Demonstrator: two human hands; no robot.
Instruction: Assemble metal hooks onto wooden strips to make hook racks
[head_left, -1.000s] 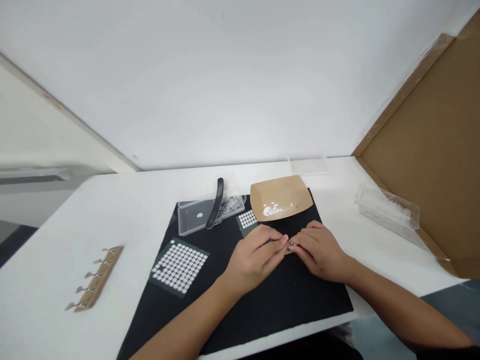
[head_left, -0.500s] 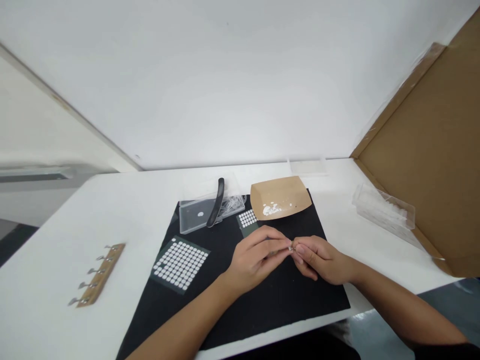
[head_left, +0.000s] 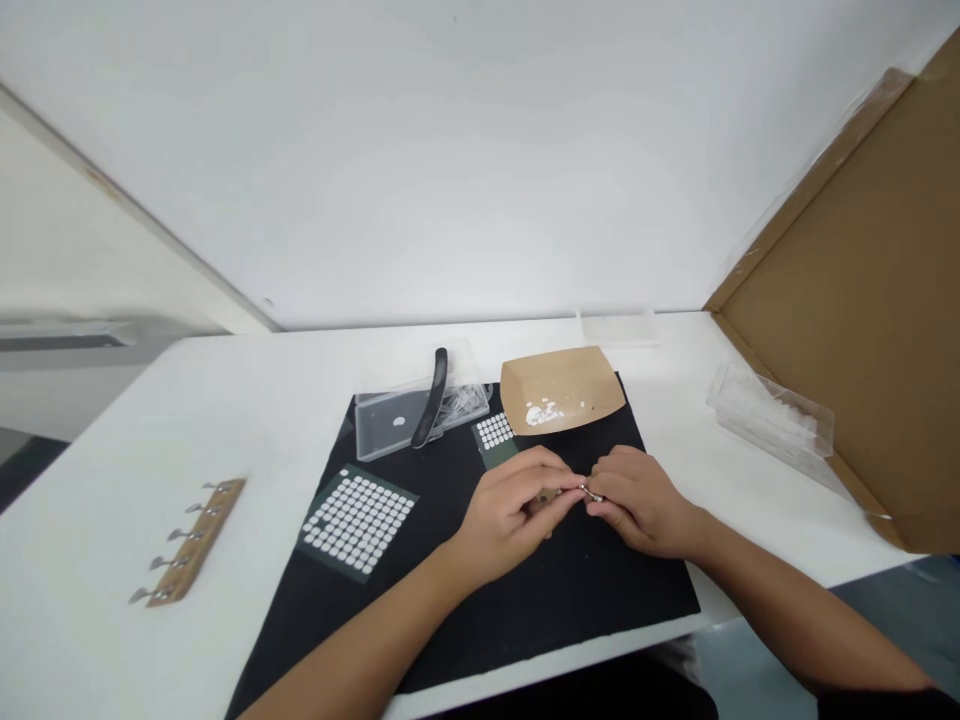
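Observation:
My left hand [head_left: 514, 510] and my right hand [head_left: 639, 500] meet fingertip to fingertip over the black mat [head_left: 480, 560]. Both are pinched on a small metal hook [head_left: 590, 492] that glints between them. A bit of brown wood shows under my left fingers, mostly hidden. Just behind my hands lie a small sheet of white dots [head_left: 494, 433] and a brown paper tray [head_left: 561, 390] holding white scraps.
A larger sheet of white dots [head_left: 357, 508] lies at the mat's left. A clear plastic box [head_left: 397, 420] with a black-handled tool [head_left: 430, 398] sits behind it. A wooden strip with several metal hooks [head_left: 187, 540] lies far left. A clear tray [head_left: 772, 420] and cardboard panel [head_left: 855, 310] stand right.
My hands stayed together at the same spot on the mat; my right hand's fingers curled and re-gripped the small metal piece. The view shifted slightly.

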